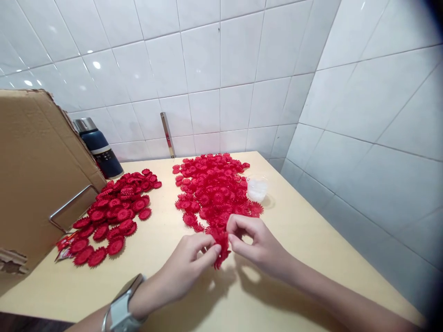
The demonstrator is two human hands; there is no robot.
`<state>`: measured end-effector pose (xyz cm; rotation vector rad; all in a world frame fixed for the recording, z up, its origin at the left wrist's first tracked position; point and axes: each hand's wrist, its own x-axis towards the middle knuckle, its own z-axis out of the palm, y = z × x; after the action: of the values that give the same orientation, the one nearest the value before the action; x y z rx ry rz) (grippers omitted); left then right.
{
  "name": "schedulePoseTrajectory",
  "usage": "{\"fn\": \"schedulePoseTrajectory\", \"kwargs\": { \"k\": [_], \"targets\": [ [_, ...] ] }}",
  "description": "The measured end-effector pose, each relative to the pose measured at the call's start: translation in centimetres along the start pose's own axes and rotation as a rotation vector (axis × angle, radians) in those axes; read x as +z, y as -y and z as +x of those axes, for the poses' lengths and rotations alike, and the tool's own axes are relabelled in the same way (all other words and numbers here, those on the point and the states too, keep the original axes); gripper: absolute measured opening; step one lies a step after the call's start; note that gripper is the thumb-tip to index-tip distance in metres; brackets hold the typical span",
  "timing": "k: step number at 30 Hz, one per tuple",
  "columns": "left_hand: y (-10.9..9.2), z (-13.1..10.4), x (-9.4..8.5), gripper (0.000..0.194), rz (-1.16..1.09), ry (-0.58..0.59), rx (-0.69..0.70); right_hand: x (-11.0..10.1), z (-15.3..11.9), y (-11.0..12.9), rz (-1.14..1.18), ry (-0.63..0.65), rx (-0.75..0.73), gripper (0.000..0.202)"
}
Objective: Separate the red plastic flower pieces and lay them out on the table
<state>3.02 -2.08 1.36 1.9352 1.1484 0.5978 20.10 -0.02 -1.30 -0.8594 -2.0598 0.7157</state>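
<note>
Between my hands is a red fringed flower-like piece [222, 249], held up a little above the table. My left hand [194, 256] pinches its left side between thumb and fingers. At its upper right edge, the thumb and forefinger of my right hand [254, 237] are closed in a pinch; whether they grip the same piece or something thin on it I cannot make out. Just beyond my hands spreads a large heap of red toothed discs [216, 189]. Off to the left lies a second pile of thicker red discs [121, 207].
A clear plastic cup [257, 189] with whitish contents stands right of the large heap. On the left are a cardboard box [41, 170], a metal wire stand [74, 203], a dark blue bottle [100, 150] and a small red packet [65, 242]. A metal strip [167, 134] leans on the tiled wall.
</note>
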Motion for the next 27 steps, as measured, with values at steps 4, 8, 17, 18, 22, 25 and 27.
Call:
{"fn": "schedulePoseTrajectory", "kwargs": {
  "k": [4,8,17,18,22,25,27],
  "targets": [
    [-0.2,-0.8,0.3,0.028,0.276,-0.137,0.072,-0.5,1.2,-1.7,-0.214,-0.077,-0.115,0.015],
    [-0.8,-2.0,0.5,0.027,0.386,-0.154,0.321,-2.3,2.3,-3.3,-0.324,-0.25,-0.062,0.016],
    [3.2,1.1,-2.6,0.032,0.261,-0.213,-0.029,-1.8,1.6,-4.5,-0.357,-0.262,0.083,0.019],
    [3.8,1.3,-2.7,0.033,0.224,-0.229,-0.043,-1.4,1.5,-4.5,-0.359,-0.238,0.081,0.02],
    [5.2,1.0,-2.3,0.032,0.189,-0.303,0.029,-0.4,1.2,-5.0,-0.372,-0.183,0.054,0.021],
    [6.1,0.7,-1.8,0.028,0.214,-0.335,0.207,0.0,1.0,-5.4,-0.388,-0.187,0.007,0.018],
    [6.8,0.6,-1.3,0.028,0.255,-0.375,0.35,0.3,0.8,-5.5,-0.38,-0.201,-0.027,0.017]
  ]
}}
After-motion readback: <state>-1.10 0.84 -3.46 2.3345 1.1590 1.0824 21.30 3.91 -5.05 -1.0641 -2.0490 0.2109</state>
